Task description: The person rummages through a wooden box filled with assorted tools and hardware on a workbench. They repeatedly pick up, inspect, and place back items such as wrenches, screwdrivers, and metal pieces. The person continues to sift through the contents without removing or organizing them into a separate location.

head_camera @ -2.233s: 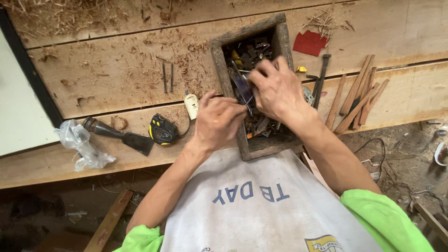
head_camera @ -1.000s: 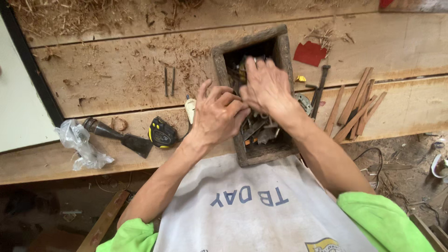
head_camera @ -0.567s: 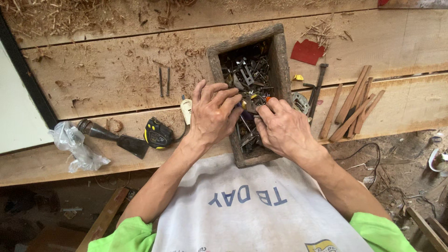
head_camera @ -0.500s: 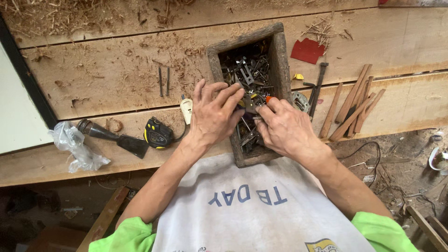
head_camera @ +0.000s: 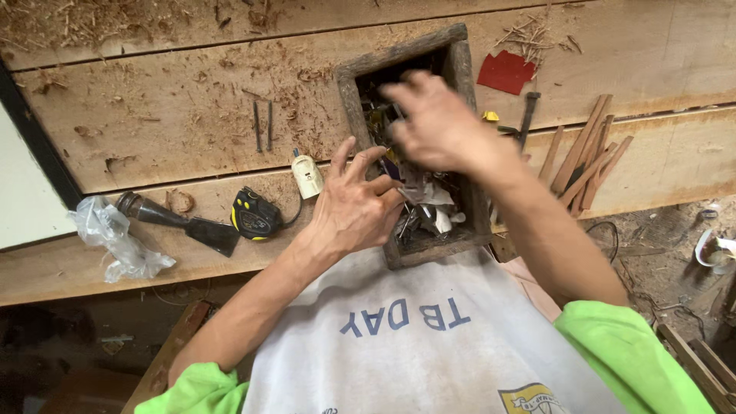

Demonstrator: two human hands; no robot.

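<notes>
The small wooden box (head_camera: 460,69) is sitting on the wooden surface (head_camera: 153,123), full of little metal bits, and both hands are working at it. The left hand (head_camera: 354,207) is resting on the box's near left edge with its fingers spread wide, gripping nothing. The right hand (head_camera: 437,123) is hovering over the box, too blurry to tell if its grip is shut. Sharp bits could be poking a finger, or a bump could be tipping the box off the edge. Just left of the left hand are lying a white plug (head_camera: 308,175) and a black and yellow tape measure (head_camera: 254,215); farther left, a crumpled clear plastic bag (head_camera: 111,238). Beyond the right hand is lying a flat red scrap (head_camera: 504,73).
</notes>
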